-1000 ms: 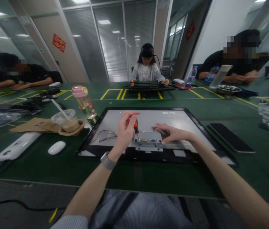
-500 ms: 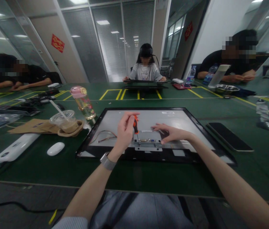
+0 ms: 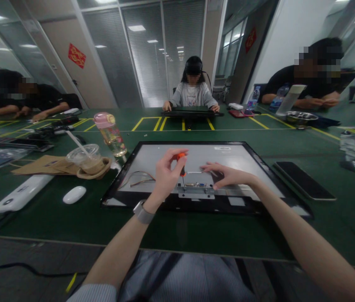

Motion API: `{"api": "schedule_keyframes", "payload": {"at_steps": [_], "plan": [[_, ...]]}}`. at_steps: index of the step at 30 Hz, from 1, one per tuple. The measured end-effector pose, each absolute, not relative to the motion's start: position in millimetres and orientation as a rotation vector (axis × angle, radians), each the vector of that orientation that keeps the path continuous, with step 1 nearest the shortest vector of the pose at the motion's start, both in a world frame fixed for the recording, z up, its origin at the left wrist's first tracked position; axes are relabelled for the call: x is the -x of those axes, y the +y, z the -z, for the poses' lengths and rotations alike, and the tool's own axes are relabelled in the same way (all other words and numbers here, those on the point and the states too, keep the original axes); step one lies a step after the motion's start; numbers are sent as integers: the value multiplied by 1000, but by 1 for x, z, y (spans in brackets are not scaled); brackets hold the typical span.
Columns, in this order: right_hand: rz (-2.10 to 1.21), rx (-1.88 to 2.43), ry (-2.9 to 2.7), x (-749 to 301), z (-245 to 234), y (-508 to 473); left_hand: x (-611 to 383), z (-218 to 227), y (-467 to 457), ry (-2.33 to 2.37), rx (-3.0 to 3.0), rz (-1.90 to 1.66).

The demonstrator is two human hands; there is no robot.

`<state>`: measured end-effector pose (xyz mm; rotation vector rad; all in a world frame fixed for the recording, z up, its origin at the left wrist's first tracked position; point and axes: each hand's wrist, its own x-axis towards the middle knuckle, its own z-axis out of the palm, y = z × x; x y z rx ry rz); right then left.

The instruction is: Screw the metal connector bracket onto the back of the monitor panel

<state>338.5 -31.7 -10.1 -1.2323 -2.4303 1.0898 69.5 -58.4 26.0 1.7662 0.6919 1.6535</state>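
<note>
My left hand (image 3: 168, 171) is closed around the orange and black handle of a screwdriver (image 3: 182, 167), which stands almost upright. Its tip comes down at the left end of a metal bracket with ports (image 3: 196, 191). The bracket sits near the close edge of a flat display panel (image 3: 152, 153), grey-backed with a black frame, lying on the table. My right hand (image 3: 226, 174) lies over the panel with its fingers spread and the thumb by the bracket's right end. What is under its palm is hidden. A thin cable (image 3: 139, 179) lies on the panel's left part.
Left of the panel are a pink-lidded bottle (image 3: 111, 134), a plastic cup with a straw (image 3: 86, 158), a white mouse-like case (image 3: 74, 195) and a white power strip (image 3: 23, 193). A black phone (image 3: 303, 180) lies to the right. Across the green table (image 3: 196, 235), a person (image 3: 193, 90) handles another panel.
The fingers of my left hand have turned on the screwdriver's handle, and the handle stands more upright. My right hand has stayed in place. The person opposite has lowered their panel slightly.
</note>
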Motion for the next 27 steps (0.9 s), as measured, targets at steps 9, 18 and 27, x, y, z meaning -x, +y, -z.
{"api": "schedule_keyframes", "payload": {"at_steps": [9,18,27], "plan": [[-1104,1253,-2415,-339,10,-32,-69,-24,-59,706,-1661,-1657],[-1118,1250,-2411,-337,7,-34,-71,-26,-57,648,-1644,-1622],[-1112,1251,-2416,-337,9,-32,-69,-19,-55,583,-1606,-1552]]}}
